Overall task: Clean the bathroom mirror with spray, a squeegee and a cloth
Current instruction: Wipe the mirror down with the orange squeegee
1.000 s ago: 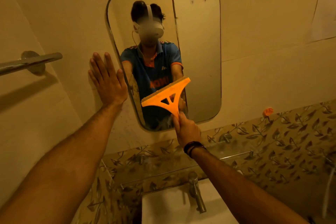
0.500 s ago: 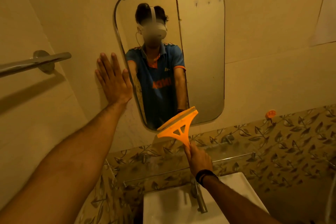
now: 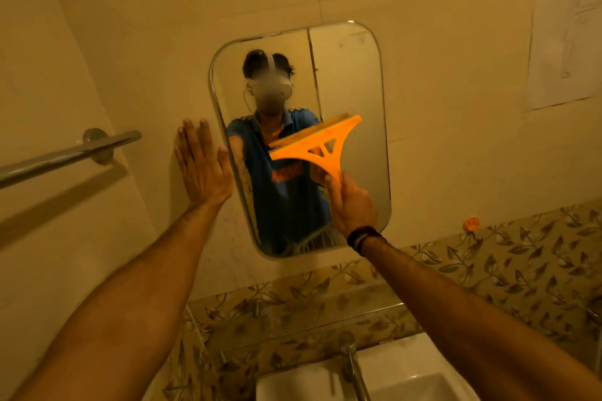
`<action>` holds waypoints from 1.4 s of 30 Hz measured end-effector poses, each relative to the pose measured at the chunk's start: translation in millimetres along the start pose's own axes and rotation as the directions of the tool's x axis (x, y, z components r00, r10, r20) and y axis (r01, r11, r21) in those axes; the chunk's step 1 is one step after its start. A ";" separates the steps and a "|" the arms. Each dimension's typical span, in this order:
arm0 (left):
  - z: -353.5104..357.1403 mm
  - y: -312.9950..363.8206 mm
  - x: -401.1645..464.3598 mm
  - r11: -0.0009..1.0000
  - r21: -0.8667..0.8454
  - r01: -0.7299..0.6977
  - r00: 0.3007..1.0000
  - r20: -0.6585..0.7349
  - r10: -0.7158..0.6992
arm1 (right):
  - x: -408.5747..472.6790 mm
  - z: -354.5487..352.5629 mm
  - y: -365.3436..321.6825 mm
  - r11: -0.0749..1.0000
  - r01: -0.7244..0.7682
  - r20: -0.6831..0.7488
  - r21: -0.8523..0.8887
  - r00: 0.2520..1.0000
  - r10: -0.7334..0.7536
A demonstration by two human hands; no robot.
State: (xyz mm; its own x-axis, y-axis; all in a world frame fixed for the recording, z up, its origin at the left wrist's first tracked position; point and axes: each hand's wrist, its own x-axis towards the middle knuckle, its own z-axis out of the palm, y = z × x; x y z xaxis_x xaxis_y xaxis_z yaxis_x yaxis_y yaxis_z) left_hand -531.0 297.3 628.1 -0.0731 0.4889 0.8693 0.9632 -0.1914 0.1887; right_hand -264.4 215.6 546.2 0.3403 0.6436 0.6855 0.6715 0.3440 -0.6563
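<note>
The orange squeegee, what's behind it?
Behind the orange plastic squeegee is the rounded wall mirror, showing a reflected blue shirt. The right hand grips its handle. The glass directly behind the blade is covered, so its state cannot be seen.

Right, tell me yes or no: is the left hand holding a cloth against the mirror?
No. The left hand is empty, pressed flat on the wall tile beside the mirror, while the right hand holds the orange squeegee.

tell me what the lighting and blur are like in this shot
Head view: dim, warm yellow light; the towel bar casts a broad shadow on the wall below it; the left hand looks slightly motion-smeared; the orange squeegee stays fairly crisp against the mirror.
</note>
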 end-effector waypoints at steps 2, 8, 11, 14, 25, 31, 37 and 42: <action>-8.3 3.3 13.2 1.000 -0.014 -0.025 1.000 0.011 0.025 | 20.0 -5.5 -9.2 1.000 0.023 -0.011 -0.009 1.000 -0.024; -16.6 14.7 55.1 0.999 0.017 -0.034 0.999 0.003 0.034 | 65.5 -25.5 -41.0 1.000 0.015 -0.060 -0.011 0.998 -0.016; -12.8 16.5 59.2 0.999 0.035 -0.026 0.999 -0.027 0.027 | 84.1 -30.1 -50.7 1.000 0.015 -0.076 0.012 0.997 -0.014; -10.3 13.5 57.8 0.999 0.044 -0.030 0.999 -0.037 0.032 | 101.8 -37.1 -61.3 1.000 0.012 -0.110 0.018 0.994 -0.010; -6.3 11.4 61.2 0.998 0.042 -0.047 0.994 -0.092 0.050 | 151.7 -33.0 -99.4 0.994 0.097 -0.077 -0.049 0.992 -0.101; -3.0 9.7 62.9 0.997 0.063 -0.042 0.993 -0.110 0.048 | 151.6 -23.4 -87.1 0.997 0.082 -0.056 -0.002 0.995 -0.082; -4.6 12.7 60.5 0.998 0.032 -0.048 0.993 -0.107 0.051 | 87.0 3.9 -14.3 1.000 0.006 0.004 -0.006 1.000 -0.006; -2.4 11.6 62.3 1.000 0.012 -0.024 0.995 -0.098 0.025 | 25.7 18.8 42.0 0.992 -0.035 0.065 -0.120 0.997 0.043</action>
State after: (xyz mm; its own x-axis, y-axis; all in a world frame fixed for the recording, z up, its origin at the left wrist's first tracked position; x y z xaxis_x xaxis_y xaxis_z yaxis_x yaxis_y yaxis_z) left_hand -525.0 323.5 685.5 -0.0744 0.3983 0.9142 0.9677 -0.1928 0.1628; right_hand -239.8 259.4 530.3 0.3258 0.7007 0.6347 0.7330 0.2368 -0.6377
